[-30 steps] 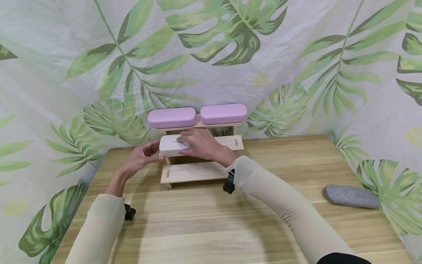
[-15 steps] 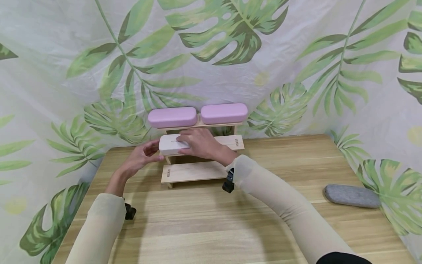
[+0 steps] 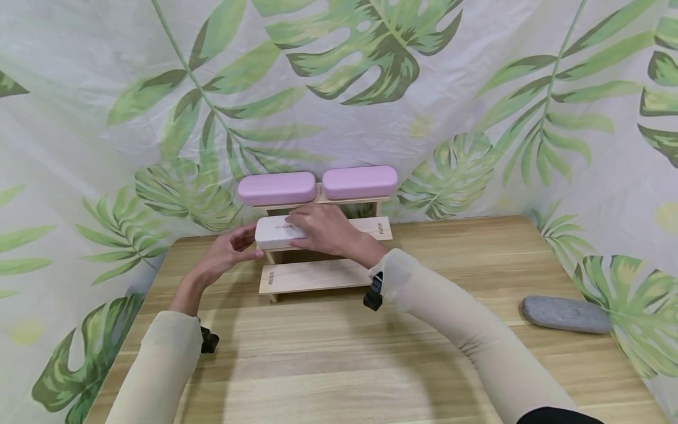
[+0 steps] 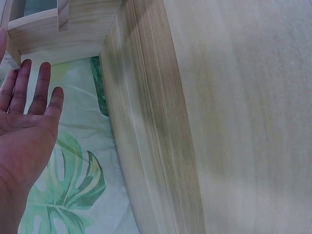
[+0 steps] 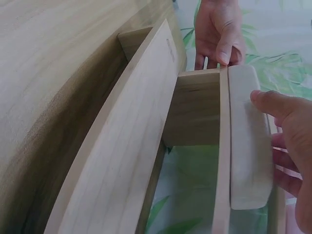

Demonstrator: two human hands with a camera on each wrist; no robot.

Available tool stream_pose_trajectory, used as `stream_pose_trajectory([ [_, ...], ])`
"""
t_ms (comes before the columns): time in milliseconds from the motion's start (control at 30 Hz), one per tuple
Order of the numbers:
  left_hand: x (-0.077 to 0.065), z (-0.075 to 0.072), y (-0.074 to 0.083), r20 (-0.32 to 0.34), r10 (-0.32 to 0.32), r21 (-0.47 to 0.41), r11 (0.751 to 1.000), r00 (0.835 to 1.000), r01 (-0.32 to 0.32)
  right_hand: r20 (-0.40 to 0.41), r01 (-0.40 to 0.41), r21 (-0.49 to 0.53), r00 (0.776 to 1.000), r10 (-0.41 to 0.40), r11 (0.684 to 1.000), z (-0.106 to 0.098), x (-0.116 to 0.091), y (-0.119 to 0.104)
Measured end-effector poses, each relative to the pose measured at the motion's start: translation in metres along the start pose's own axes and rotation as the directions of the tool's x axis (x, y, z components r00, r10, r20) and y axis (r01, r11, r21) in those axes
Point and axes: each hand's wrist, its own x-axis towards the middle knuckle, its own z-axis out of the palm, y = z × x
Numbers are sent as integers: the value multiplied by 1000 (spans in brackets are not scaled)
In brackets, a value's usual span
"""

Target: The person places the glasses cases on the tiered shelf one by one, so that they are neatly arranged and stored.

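A white glasses case (image 3: 274, 232) with small lettering lies on the middle step of a three-tier wooden riser (image 3: 312, 277). My right hand (image 3: 328, 231) holds it from the right, its thumb on the front side and the fingers behind, as the right wrist view shows. At the left end of the same step is my left hand (image 3: 225, 254), fingers extended and fingertips right at the step's edge. In the left wrist view the left palm (image 4: 24, 141) faces the camera with nothing in it. The case's right end is covered by my right hand in the head view.
On the top step two lilac glasses cases, a left one (image 3: 277, 188) and a right one (image 3: 360, 182), lie side by side. A grey fabric case (image 3: 565, 314) lies on the wooden table (image 3: 318, 365) at the right. A leaf-print cloth (image 3: 371, 129) hangs behind the riser.
My right hand and forearm have shifted slightly to the right, uncovering a bit more of the white glasses case's lettering. The left hand and the case have stayed put.
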Motion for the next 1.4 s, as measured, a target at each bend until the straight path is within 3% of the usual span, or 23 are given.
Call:
stream_pose_trajectory([
  [467,-1,0,0,-3,4,-9,1000,1000,-4,11,-51,14,999,51,999,-22,-26,11],
  [1000,-1,1,-1,3,13,-14,1000,1000,-13,-44,-42,78,998,46,996,-12,-37,23],
  [1400,-1,-1,-1,-5,1,35,999,1000,-1,-64,-55,81,996,60,995,-8,-37,22],
])
